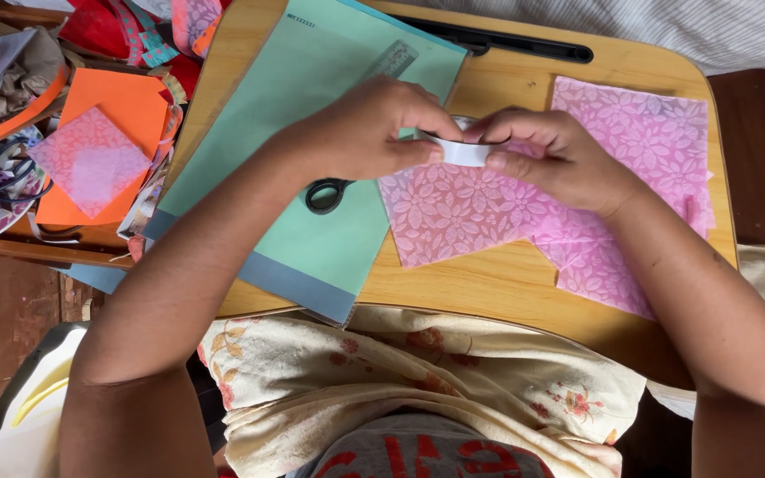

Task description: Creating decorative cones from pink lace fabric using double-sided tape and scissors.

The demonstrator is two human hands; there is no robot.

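My left hand [367, 131] and my right hand [552, 158] meet above the wooden lap table [506, 283]. Both pinch a small white roll of tape [462, 152] between their fingertips. Under the hands lie pink sheets of paper with a flower pattern [471, 212]. A pair of black-handled scissors [328, 193] rests on a green cutting mat [312, 115], mostly hidden by my left hand. A clear ruler [393, 60] lies on the mat near its far edge.
A pile of craft scraps sits at the left: orange paper [126, 106], a pink patterned square [90, 159], ribbons and coloured bits. A black slot [506, 44] runs along the table's far edge. Floral cloth [400, 372] covers my lap.
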